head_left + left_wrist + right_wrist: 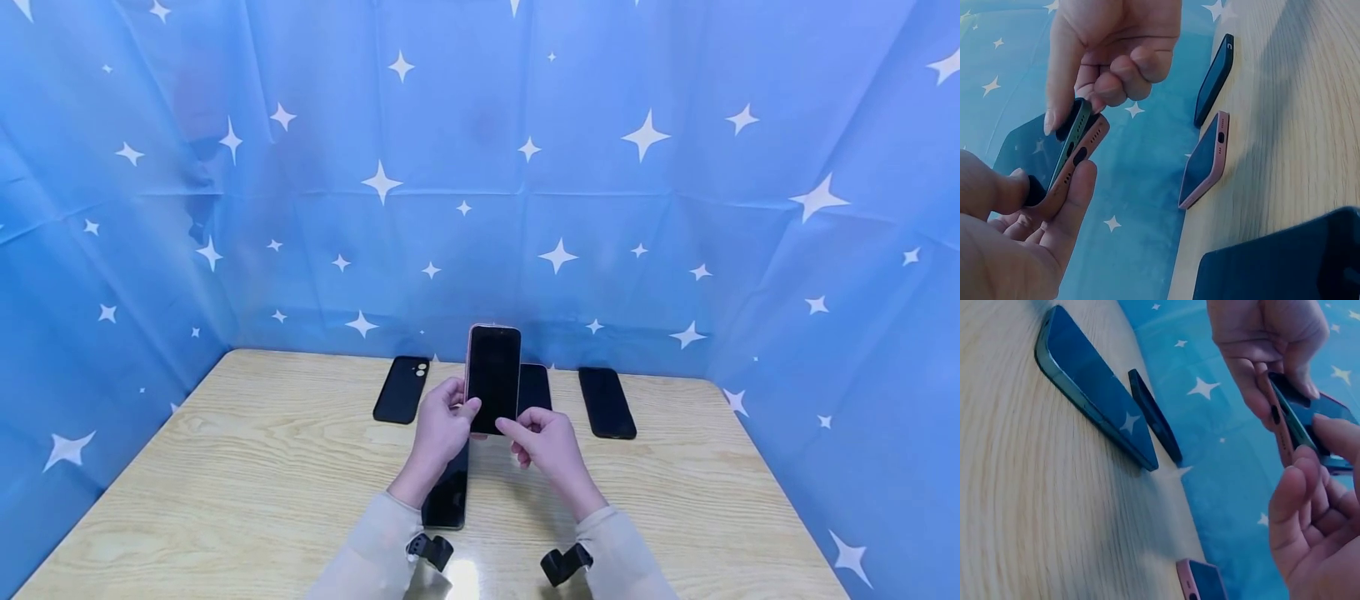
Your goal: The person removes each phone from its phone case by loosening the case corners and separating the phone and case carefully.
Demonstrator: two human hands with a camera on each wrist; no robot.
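Note:
My left hand (pixel 441 423) grips a dark-screened phone (pixel 493 375) and its pink case (pixel 1054 200), held up above the table with the screen toward me. The left thumb lies on the screen; the fingers go behind the case. At the lower right corner, my right hand (pixel 553 446) pinches the phone, its thumb on the glass and fingertips at the edge. In the left wrist view the phone's greenish bottom edge (pixel 1072 140) stands out of the case on the right-hand side, with a gap between them. The opposite corner sits within the case.
On the wooden table (pixel 262 467), a black phone case (pixel 401 390) lies back left. A pink-edged phone (pixel 536 386) lies behind the held one, a black phone (pixel 607 403) back right. Another phone (pixel 446 496) lies under my left forearm. A blue starry curtain (pixel 480 167) surrounds the table.

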